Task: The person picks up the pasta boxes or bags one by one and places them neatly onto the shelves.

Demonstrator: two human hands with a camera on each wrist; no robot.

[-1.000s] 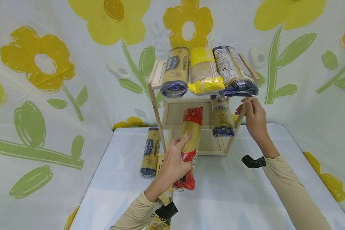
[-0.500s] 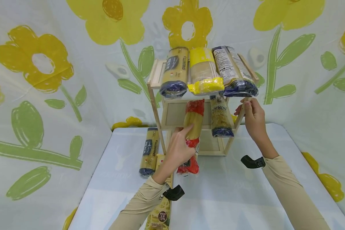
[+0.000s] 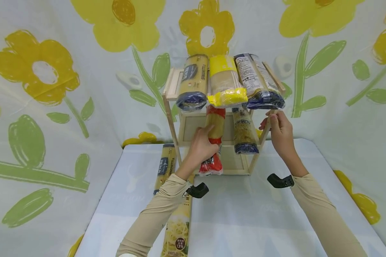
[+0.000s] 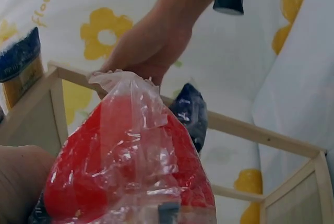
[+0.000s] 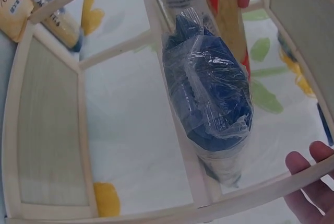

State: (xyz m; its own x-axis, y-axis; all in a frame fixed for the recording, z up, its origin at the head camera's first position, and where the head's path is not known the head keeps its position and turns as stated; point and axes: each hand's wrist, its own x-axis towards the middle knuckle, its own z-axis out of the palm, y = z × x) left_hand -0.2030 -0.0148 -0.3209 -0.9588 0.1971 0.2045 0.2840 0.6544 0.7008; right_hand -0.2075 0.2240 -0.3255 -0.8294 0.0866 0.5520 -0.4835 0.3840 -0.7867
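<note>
1. Setting, head view: a flower-printed cloth (image 3: 45, 71) forms the backdrop; a pale table (image 3: 263, 214) carries a wooden rack (image 3: 171, 125).
2. Head view, left hand: the left hand (image 3: 202, 146) has its fingers wrapped about the red packet (image 3: 216, 130), gripping it around the middle, probably to steer its length. The packet points into the rack's middle level, its far end hidden beneath the yellow packet (image 3: 226, 78), left of the blue-ended packet (image 3: 244, 132).
3. Head view, right hand: the right hand (image 3: 282, 134) grasps the rack's near right post, presumably to keep the light frame from shifting.
4. Head view, other packets: on top, the yellow packet lies between a spaghetti packet (image 3: 194, 78) and a white-labelled packet (image 3: 255, 78), near ends jutting past the edge, seemingly because they outreach the shelf. On the table at left lie another spaghetti packet (image 3: 165, 166) and a noodle bag (image 3: 177, 228), partly behind the left arm.
5. Left wrist view: the red packet's crumpled end dominates; how the left fingers close cannot be told here. Beyond it, the right hand reaches the rack.
6. Right wrist view: right fingers (image 5: 297, 162) curl about a rail; a left fingertip touches the red packet, beyond the blue-ended one.
</note>
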